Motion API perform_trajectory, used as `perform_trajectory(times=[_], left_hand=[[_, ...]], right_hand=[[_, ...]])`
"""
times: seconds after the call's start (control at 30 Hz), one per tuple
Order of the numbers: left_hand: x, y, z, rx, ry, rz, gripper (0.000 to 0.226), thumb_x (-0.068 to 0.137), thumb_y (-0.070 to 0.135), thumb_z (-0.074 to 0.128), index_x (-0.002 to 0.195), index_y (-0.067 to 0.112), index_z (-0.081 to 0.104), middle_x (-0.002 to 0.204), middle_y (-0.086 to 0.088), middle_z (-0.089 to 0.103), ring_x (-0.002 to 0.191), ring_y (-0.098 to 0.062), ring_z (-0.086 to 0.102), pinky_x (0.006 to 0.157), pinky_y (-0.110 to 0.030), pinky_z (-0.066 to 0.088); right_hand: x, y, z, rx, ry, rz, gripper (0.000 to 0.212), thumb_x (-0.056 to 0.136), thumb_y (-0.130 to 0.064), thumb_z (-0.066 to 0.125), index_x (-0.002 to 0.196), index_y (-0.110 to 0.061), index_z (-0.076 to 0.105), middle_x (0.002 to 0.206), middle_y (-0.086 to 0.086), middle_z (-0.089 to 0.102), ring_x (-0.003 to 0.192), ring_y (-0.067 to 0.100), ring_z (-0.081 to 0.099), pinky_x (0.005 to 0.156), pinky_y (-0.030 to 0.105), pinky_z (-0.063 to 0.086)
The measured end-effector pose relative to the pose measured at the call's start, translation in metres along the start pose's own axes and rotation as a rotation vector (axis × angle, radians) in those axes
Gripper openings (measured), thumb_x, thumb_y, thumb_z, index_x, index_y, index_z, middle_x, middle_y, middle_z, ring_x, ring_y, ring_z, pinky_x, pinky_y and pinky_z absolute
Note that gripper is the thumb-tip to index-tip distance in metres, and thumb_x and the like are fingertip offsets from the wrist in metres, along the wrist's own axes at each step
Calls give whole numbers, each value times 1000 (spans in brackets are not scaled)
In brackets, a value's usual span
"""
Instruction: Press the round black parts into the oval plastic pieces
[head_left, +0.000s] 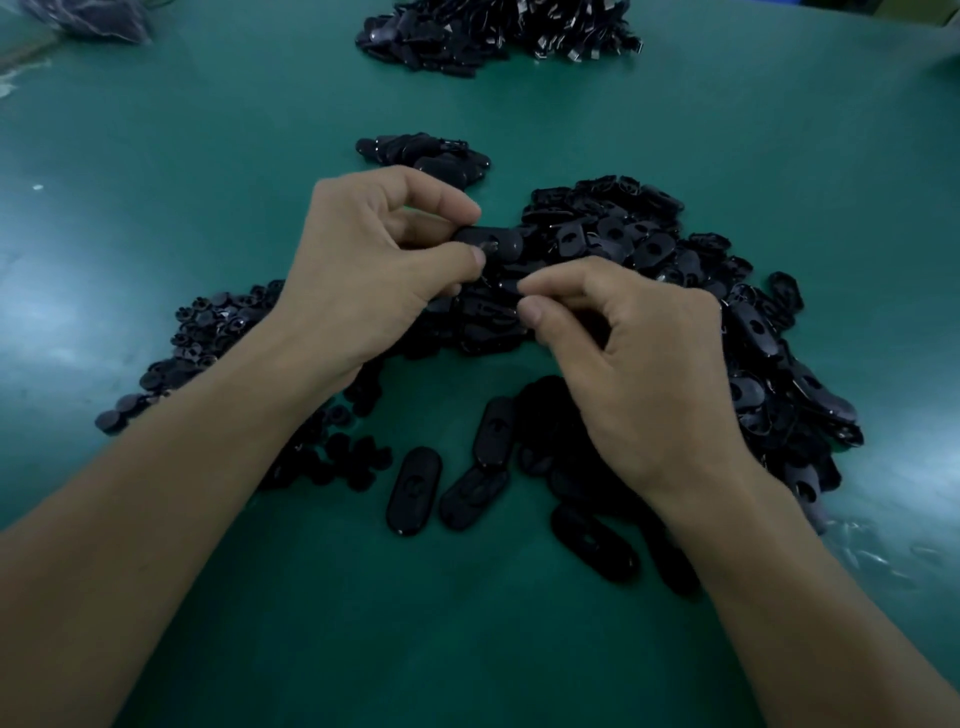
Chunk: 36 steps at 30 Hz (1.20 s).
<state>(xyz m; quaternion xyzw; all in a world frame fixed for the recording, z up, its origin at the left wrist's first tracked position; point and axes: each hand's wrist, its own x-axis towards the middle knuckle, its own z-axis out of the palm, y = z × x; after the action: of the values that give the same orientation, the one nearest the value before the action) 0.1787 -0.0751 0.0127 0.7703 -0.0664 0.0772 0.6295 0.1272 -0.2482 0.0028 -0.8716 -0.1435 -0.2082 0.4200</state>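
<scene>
Oval pieces (414, 491), three plainly countable, lie loose nearest you, then your right hand (639, 364) with fingertips pinched on something you can't make out, your left hand (363, 260) pinching one oval (493, 243), one round-part heap (208, 332), one oval heap (675, 270), two far heaps (421, 156) beyond.

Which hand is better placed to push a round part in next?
Probably the right. The left hand grips an oval piece and steadies it. The right hand pinches just below it, apparently on something small that I cannot make out.
</scene>
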Motion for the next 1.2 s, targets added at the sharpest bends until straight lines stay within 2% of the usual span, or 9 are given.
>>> perform_trajectory(times=[0.07, 0.33, 0.5, 0.57, 0.67, 0.8, 0.9, 1.07, 1.2], left_hand=[[-1, 2, 1, -23, -17, -11, 23, 77, -2, 80, 86, 16, 69, 74, -6, 75, 61, -15, 69, 65, -27, 61], [-5, 5, 4, -159, -45, -75, 20, 77, -3, 80, 86, 9, 67, 70, -8, 73, 70, -23, 75, 63, -26, 59], [-5, 6, 6, -38, -167, -63, 26, 85, 11, 77, 103, 28, 70, 64, 17, 66, 60, 2, 60, 62, -12, 50], [-6, 7, 7, -63, -219, -76, 30, 88, 9, 73, 108, 31, 70, 66, 20, 63, 62, 3, 57, 65, -13, 49], [-10, 10, 10, -136, -261, -93, 21, 91, 8, 69, 101, 26, 75, 73, 11, 66, 70, -4, 58, 68, -19, 51], [-12, 12, 11, -205, -266, -138, 9, 90, 5, 70, 89, 13, 69, 71, -1, 69, 65, -10, 64, 63, -22, 55], [-12, 12, 11, -173, -289, -129, 17, 85, -1, 72, 91, 14, 66, 68, 0, 70, 63, -12, 65, 63, -23, 56], [-13, 12, 8, -135, -385, -103, 56, 80, -7, 74, 125, 23, 61, 65, -1, 68, 62, -11, 65, 65, -21, 56], [-14, 13, 9, -177, -340, -97, 39, 84, -6, 72, 113, 20, 67, 69, -6, 71, 68, -16, 71, 66, -25, 59]], right_hand=[[-1, 2, -2, 40, 31, -16, 8, 94, -15, 69, 98, -16, 75, 79, -8, 71, 74, 9, 66, 66, 22, 52], [-2, 2, -2, 102, 80, 46, 13, 93, -11, 69, 100, -20, 75, 87, -16, 71, 81, 4, 67, 73, 18, 54], [2, 2, -5, 240, 125, 129, 20, 89, -6, 73, 98, -24, 71, 84, -14, 71, 81, 4, 69, 75, 15, 53], [4, 2, -6, 339, 134, 185, 20, 86, -6, 75, 96, -23, 71, 81, -8, 73, 78, 5, 70, 74, 17, 54], [5, 1, -5, 453, 122, 242, 16, 86, -4, 76, 89, -20, 73, 76, -5, 75, 71, 6, 70, 67, 16, 53], [7, 1, -5, 569, 121, 304, 16, 86, -1, 74, 87, -18, 74, 72, -4, 74, 67, 6, 68, 62, 16, 51], [8, 2, -5, 624, 123, 333, 17, 87, 0, 72, 87, -17, 74, 71, -3, 73, 66, 7, 67, 60, 17, 51], [8, 1, -6, 602, 99, 308, 19, 87, -2, 73, 86, -21, 75, 74, -4, 74, 69, 6, 67, 62, 17, 51], [7, -1, -6, 560, 79, 306, 21, 87, -5, 74, 82, -26, 75, 74, -9, 72, 70, 4, 63, 61, 17, 50]])
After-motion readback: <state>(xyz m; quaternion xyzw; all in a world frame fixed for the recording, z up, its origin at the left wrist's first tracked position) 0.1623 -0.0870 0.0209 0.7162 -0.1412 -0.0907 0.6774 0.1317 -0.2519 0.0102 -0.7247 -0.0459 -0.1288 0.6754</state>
